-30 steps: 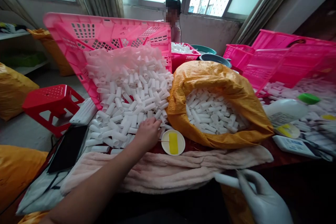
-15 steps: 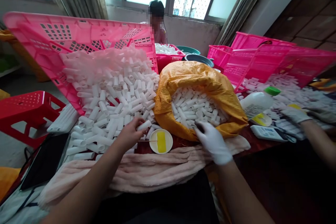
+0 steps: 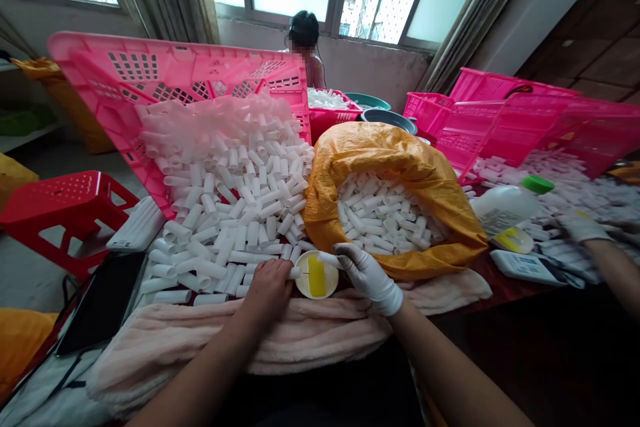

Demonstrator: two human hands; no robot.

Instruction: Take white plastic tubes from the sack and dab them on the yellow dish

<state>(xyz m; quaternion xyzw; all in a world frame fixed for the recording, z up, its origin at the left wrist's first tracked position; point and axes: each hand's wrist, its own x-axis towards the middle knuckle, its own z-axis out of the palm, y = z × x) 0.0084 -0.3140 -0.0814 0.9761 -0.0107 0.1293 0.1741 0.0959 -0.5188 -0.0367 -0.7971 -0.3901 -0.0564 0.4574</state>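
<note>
My bare left hand (image 3: pixel 270 290) rests at the left edge of a small white dish (image 3: pixel 316 275) that holds a yellow strip, and the end of a white plastic tube (image 3: pixel 295 272) pokes out of its fingers. My right hand (image 3: pixel 367 277) wears a white glove and pinches another white tube (image 3: pixel 327 259) just above the dish's rim. A big heap of loose white tubes (image 3: pixel 225 213) lies directly beyond my left hand.
A tilted pink basket (image 3: pixel 175 63) backs the heap, and an orange woven sack (image 3: pixel 400 167) of tubes stands beside it. A pink fleece cloth (image 3: pixel 250 340) lies in front. At right, a co-worker's gloved hand (image 3: pixel 583 227) is among more tubes, near a white bottle (image 3: pixel 503 208).
My gloved right hand has moved left from the sack's edge to the dish, with a tube in its fingers. My left hand has moved down beside the dish. The view has shifted slightly.
</note>
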